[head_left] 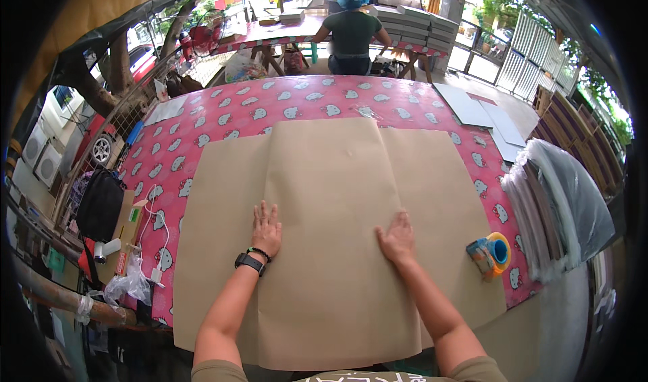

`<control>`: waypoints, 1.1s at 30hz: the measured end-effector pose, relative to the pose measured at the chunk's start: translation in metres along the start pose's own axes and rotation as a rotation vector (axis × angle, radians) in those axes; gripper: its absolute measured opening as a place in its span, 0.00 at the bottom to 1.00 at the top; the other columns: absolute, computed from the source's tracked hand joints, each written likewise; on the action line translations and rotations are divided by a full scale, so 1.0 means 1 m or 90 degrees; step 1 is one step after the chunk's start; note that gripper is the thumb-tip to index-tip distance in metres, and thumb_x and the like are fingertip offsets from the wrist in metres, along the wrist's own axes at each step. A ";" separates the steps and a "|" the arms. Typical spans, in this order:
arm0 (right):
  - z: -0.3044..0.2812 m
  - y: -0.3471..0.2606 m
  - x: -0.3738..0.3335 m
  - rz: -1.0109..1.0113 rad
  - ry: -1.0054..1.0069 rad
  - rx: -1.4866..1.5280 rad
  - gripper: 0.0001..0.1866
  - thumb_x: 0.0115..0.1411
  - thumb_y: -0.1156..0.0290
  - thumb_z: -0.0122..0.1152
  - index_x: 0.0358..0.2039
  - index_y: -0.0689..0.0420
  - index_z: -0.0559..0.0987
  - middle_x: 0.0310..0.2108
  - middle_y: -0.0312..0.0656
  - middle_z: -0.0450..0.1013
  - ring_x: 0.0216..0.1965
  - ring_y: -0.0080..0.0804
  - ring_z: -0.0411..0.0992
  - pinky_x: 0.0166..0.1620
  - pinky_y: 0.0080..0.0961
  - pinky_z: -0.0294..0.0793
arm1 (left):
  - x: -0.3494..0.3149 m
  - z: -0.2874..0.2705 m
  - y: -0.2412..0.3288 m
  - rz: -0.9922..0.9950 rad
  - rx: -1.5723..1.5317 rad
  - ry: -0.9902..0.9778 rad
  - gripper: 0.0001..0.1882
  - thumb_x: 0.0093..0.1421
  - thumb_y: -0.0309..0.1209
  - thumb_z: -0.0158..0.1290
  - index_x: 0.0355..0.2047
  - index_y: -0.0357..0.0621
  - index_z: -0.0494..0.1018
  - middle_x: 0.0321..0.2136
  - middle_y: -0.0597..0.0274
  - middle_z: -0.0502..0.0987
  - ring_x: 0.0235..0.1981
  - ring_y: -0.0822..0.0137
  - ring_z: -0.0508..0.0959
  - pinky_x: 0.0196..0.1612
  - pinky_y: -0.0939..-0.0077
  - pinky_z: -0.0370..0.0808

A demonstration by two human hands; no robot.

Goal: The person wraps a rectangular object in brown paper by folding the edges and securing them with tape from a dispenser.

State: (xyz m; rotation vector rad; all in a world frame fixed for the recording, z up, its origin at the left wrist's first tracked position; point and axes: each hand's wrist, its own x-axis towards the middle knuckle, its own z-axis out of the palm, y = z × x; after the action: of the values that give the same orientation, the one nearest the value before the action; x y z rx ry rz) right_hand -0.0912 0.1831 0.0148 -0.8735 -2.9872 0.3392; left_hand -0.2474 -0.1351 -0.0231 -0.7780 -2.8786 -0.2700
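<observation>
A narrower sheet of brown kraft paper (327,260) lies over a wider brown sheet (445,179) on the table. My left hand (267,232) rests flat near the upper sheet's left edge, fingers spread and pointing away from me. At its right edge my right hand (397,237) lies with the palm down, the thumb held apart and the fingertips slightly blurred. Neither hand grips anything. On the wide sheet's right part sits a tape dispenser (489,255) with a blue core and yellow rim.
The table has a pink patterned cover (223,105). Plastic-wrapped stacked sheets (560,206) stand at the right edge, with white boards (466,105) beyond. A white cable (156,223) and black bag (101,205) lie left. A person (351,34) sits at a farther table.
</observation>
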 end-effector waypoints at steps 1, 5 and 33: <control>-0.007 -0.009 -0.005 -0.024 0.011 -0.028 0.38 0.58 0.48 0.40 0.61 0.57 0.46 0.63 0.52 0.40 0.63 0.50 0.38 0.61 0.44 0.43 | 0.003 -0.007 0.008 0.017 0.007 -0.029 0.32 0.60 0.42 0.36 0.61 0.43 0.43 0.62 0.45 0.39 0.63 0.48 0.39 0.62 0.56 0.43; -0.011 -0.026 -0.011 -0.127 0.013 -0.086 0.37 0.55 0.45 0.42 0.62 0.44 0.47 0.64 0.46 0.38 0.64 0.52 0.32 0.58 0.61 0.36 | 0.008 -0.032 0.062 0.033 0.015 -0.081 0.37 0.58 0.51 0.37 0.62 0.44 0.43 0.62 0.47 0.39 0.63 0.48 0.37 0.62 0.54 0.37; -0.026 0.067 -0.186 -0.418 -0.158 -0.013 0.37 0.53 0.46 0.48 0.61 0.44 0.53 0.64 0.41 0.43 0.65 0.40 0.38 0.56 0.64 0.39 | 0.008 -0.042 0.144 -0.068 0.087 -0.137 0.39 0.53 0.62 0.35 0.62 0.64 0.41 0.64 0.61 0.40 0.62 0.43 0.39 0.55 0.31 0.40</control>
State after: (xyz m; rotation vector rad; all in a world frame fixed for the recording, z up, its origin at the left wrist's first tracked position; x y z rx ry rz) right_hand 0.1030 0.1445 0.0349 0.1912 -3.2676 0.4123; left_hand -0.1770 -0.0181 0.0384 -0.6683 -3.1047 -0.0006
